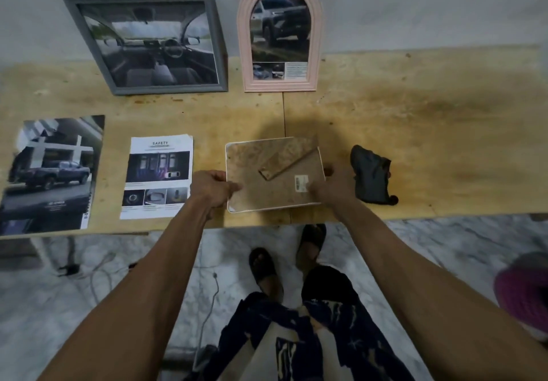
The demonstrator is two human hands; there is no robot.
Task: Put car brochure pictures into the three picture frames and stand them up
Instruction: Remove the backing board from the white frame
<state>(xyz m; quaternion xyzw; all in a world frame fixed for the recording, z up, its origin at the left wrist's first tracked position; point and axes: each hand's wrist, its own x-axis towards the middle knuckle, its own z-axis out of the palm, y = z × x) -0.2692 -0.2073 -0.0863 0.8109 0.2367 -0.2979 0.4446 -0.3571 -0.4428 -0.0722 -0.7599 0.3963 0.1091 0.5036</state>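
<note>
A white-edged picture frame (261, 179) is held face down near the table's front edge, its brown back and fold-out stand up. My left hand (212, 188) grips its left edge. My right hand (329, 186) grips its right edge, thumb on the back near a small label. A grey frame (142, 39) with a car-interior picture leans on the wall at back left. Beside it stands a pink arched frame (280, 33) holding a picture of a white truck. A loose "Safety" brochure page (158, 177) lies left of my hands, and a larger brochure (50, 173) farther left.
A crumpled dark cloth (370, 177) lies just right of my right hand. The wooden table (430, 131) runs along a grey wall. Below the front edge are a marble floor, cables, my sandalled feet and a pink object (525, 288) at far right.
</note>
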